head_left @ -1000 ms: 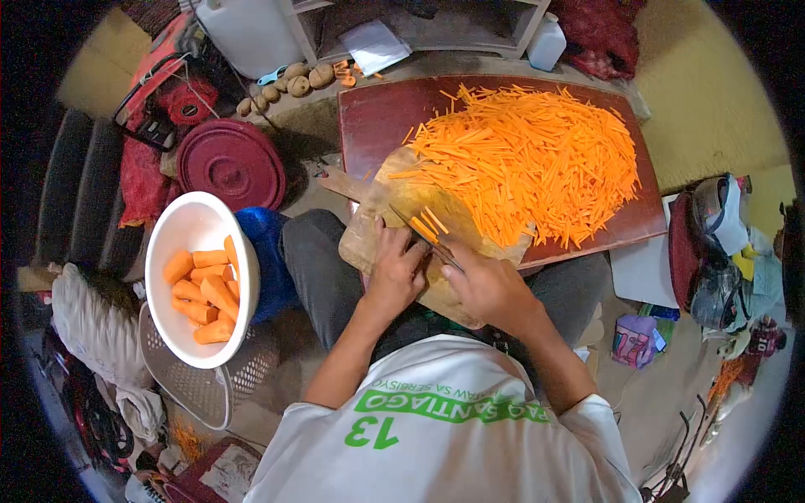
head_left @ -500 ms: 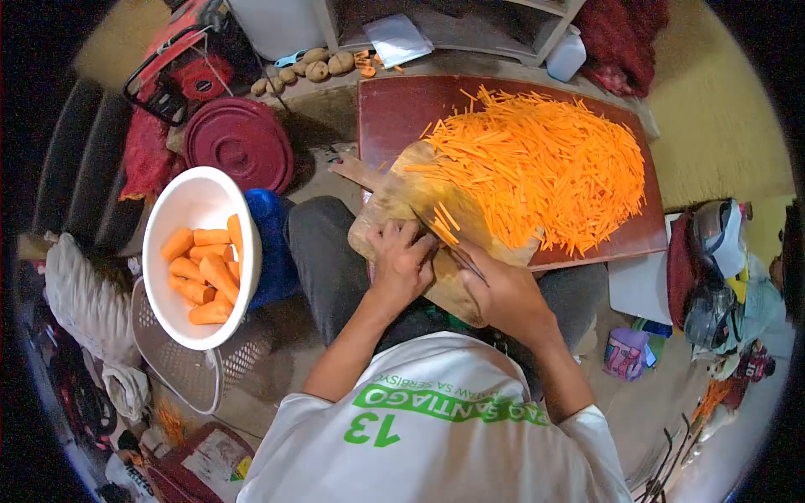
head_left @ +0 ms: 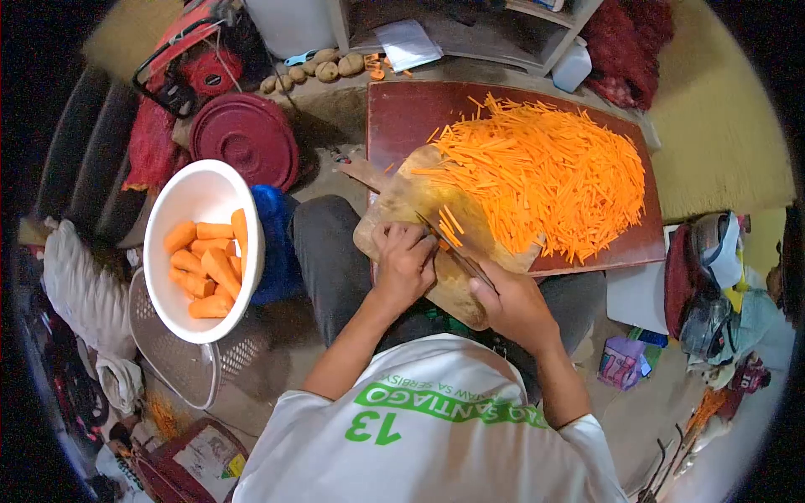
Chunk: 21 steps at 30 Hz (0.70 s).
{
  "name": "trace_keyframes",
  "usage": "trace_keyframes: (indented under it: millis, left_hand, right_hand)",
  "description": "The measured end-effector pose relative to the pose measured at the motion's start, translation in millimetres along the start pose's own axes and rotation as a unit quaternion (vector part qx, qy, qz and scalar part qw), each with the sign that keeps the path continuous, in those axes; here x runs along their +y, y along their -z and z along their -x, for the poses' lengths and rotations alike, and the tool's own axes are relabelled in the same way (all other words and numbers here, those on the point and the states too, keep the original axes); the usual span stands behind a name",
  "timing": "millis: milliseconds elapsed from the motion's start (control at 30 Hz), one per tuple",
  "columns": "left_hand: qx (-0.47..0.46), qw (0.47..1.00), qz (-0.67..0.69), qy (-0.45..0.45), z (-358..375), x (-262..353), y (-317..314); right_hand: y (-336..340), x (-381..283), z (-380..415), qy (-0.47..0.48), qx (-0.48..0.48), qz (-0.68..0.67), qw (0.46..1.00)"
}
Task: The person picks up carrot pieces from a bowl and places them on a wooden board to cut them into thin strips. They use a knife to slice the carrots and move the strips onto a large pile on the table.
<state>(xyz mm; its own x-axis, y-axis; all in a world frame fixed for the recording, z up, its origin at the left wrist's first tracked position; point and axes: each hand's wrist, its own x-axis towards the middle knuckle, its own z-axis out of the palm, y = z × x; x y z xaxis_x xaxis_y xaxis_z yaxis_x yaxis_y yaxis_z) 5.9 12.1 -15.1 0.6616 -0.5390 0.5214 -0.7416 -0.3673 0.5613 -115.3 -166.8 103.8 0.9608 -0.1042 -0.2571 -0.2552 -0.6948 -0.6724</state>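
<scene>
A knife (head_left: 459,255) lies across the wooden cutting board (head_left: 394,204), its handle gripped in my right hand (head_left: 513,307). Bent fingers of my left hand (head_left: 404,264) press down on the board beside the blade, over a piece of carrot that is mostly hidden. A few cut carrot sticks (head_left: 451,220) rest just beyond the blade. Past them, a large heap of carrot strips (head_left: 549,180) covers part of the board and the dark red tabletop (head_left: 398,109).
At the left, a white bowl (head_left: 197,189) holds several carrot pieces, with a plastic basket (head_left: 159,352) below and a blue container (head_left: 275,243) beside it. A maroon lid (head_left: 243,141) lies behind. Potatoes (head_left: 327,71) line the far edge; bags (head_left: 713,310) hang at the right.
The view has shifted slightly. My right hand and the knife have tilted and moved a little, with more of the blade showing. My left hand stays on the board.
</scene>
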Motion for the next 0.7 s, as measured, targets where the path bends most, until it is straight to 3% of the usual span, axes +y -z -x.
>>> trace_keyframes:
  millis: [67,367,467,567,700]
  left_hand:
    - [0.012,1.0,-0.002,0.004,-5,7,3]
    - [0.012,1.0,0.001,0.002,0,-4,-3]
    - [0.03,0.999,0.015,0.01,3,-4,-6]
    - [0.042,0.999,0.005,0.013,-1,1,-4]
    - [0.04,0.999,0.008,0.006,-2,-1,-7]
  right_hand:
    - [2,-2,5,-0.027,-0.011,0.019,0.999]
    - [-10,10,-14,0.026,0.007,-0.014,1.0]
    - [-4,0,0,-0.028,0.0,-0.038,0.999]
    - [-16,11,-6,0.026,0.024,-0.011,0.999]
    - [-12,13,-13,0.023,0.01,0.009,1.0]
